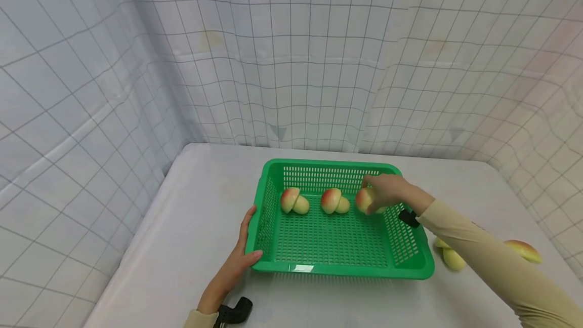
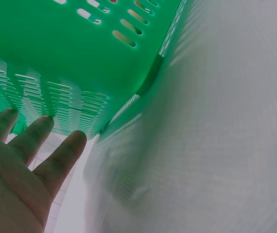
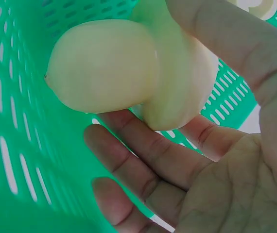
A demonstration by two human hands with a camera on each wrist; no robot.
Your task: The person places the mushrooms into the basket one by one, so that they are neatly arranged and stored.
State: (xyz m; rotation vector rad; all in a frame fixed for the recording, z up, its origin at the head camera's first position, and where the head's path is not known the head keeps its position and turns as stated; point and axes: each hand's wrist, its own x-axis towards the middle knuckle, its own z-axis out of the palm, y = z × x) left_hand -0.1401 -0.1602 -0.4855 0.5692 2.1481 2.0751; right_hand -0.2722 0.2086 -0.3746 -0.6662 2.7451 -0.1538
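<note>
A green slotted plastic basket (image 1: 337, 270) stands on the white table. Inside, along its far half, two toy mushrooms with red-and-yellow caps lie in a row: a left one (image 1: 289, 200) and a middle one (image 1: 334, 201). The right hand (image 1: 387, 190) reaches over the basket's right side and holds a third toy mushroom (image 3: 104, 65) low in the right end, thumb on one side and fingers on the other. Outside the left wall, the left hand (image 1: 238, 262) touches the basket, and its fingers (image 2: 63, 158) look fairly straight in the left wrist view.
Right of the basket, partly hidden by the right forearm, lies another pale yellow mushroom-like piece (image 1: 453, 258). Farther right is an elongated red-and-yellow piece (image 1: 524, 251). White sheeting with a dark grid (image 1: 291, 65) hangs behind the table and along both sides.
</note>
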